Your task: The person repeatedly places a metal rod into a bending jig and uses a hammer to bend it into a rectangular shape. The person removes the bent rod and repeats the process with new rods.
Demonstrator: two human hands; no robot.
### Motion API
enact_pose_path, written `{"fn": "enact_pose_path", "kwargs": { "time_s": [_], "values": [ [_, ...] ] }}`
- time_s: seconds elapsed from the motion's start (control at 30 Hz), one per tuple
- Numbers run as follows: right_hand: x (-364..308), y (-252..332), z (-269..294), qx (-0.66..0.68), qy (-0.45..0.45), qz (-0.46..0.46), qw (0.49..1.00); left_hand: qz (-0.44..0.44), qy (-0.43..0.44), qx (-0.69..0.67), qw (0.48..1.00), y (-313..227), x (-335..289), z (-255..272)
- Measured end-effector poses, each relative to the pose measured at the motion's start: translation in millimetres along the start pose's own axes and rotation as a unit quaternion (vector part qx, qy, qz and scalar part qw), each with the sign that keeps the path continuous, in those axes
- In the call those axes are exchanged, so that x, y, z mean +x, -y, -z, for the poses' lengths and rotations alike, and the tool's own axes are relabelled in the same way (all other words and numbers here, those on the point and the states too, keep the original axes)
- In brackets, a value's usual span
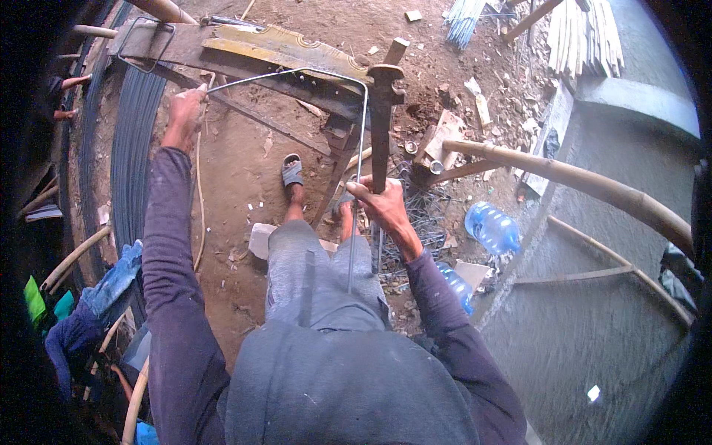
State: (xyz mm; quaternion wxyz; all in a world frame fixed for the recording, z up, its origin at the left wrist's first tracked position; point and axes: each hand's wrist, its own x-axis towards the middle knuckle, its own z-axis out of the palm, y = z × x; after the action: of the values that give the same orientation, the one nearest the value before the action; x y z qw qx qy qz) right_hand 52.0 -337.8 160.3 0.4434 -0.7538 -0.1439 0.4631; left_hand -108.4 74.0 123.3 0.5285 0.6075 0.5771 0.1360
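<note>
A thin steel rod (261, 77), bent at about a right angle near a wooden bench, spans between my two hands. My left hand (187, 113) is closed round its left end, above the bare ground. My right hand (383, 206) is closed on a dark metal bar (381, 133) that has a wide head at its upper end. The rod's other leg runs down past the thumb of that hand toward my lap; whether the fingers grip it too, I cannot tell. The wooden bench (326, 95) lies under the bend, with a yellow carved board (285, 46) on it.
A bent wire frame (172, 46) hangs over the bench's left end. Long dark rods (133, 141) lie in a bundle at left. To the right are bamboo poles (586, 178), a blue water bottle (492, 227) and a grey concrete wall (593, 319). Metal offcuts (426, 215) litter the ground.
</note>
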Motion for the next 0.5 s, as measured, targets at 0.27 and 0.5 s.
{"fn": "enact_pose_path", "kwargs": {
  "time_s": [0.27, 0.5],
  "values": [
    [-20, 0, -25, -0.022, 0.002, -0.089, 0.996, 0.011, 0.016, -0.072, 0.997, 11, -22, 7],
    [-16, -31, -54, 0.006, -0.054, -0.021, 0.998, -0.080, 0.044, 0.031, 0.995, 14, -6, -8]
  ]
}}
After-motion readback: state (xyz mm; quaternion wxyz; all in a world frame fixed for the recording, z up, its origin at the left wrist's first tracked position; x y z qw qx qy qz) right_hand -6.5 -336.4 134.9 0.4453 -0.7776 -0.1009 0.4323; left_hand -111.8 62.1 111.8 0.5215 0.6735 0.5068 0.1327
